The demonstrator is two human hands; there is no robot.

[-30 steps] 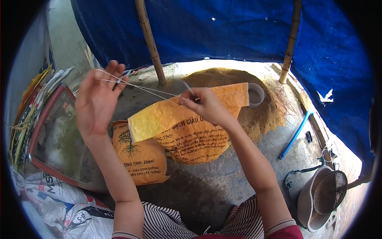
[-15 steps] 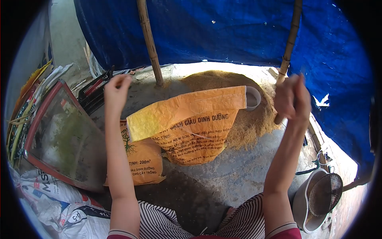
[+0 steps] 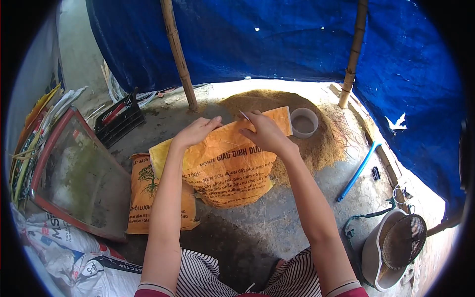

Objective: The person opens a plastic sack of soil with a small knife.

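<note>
Moved inward to crinkled orange sack | right grip pinches slim rod | left grip: cannot tell

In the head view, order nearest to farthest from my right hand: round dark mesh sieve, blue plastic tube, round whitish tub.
1. Whitish tub, just right of the right hand.
2. Blue tube, farther right, on the floor.
3. Mesh sieve, lower right.
</note>
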